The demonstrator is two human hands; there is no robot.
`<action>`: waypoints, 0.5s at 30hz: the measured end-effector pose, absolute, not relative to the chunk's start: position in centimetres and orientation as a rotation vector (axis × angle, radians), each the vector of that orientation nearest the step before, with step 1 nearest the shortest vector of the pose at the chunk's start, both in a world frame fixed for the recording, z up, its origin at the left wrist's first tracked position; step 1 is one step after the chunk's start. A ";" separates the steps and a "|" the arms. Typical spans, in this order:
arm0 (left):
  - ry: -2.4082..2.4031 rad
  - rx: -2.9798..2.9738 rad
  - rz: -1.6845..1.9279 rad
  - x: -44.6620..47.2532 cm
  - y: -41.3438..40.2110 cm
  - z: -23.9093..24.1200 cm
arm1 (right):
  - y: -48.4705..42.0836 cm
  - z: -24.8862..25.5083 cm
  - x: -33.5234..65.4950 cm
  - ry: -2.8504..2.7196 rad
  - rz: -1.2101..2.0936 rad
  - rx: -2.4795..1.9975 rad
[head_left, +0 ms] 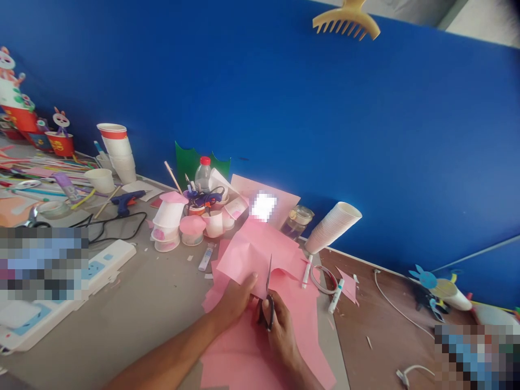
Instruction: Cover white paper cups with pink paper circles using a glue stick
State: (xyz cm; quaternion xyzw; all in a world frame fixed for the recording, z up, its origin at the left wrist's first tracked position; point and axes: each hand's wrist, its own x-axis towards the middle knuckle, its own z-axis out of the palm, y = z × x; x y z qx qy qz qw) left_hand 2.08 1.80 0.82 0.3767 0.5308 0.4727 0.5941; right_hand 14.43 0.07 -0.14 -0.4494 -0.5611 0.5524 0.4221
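My left hand (235,300) pinches the lower edge of a pink paper sheet (255,252), thumb on top, and lifts it off the table. My right hand (280,327) is closed round the black handles of a pair of scissors (268,287). The blades point up and away into the edge of that sheet, just right of my left thumb. More pink sheets (260,352) lie flat under both hands.
Behind the paper stand decorated paper cups (179,222), a water bottle (202,174), a glass jar (298,221) and a leaning stack of white cups (333,226). Two markers (336,295) lie to the right, a power strip (101,265) and blue glue gun (125,201) to the left.
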 end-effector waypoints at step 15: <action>1.216 0.886 1.104 2.0 2.1 0.2 | 0.1 -0.4 14.5 -1.482 1.330 -1.140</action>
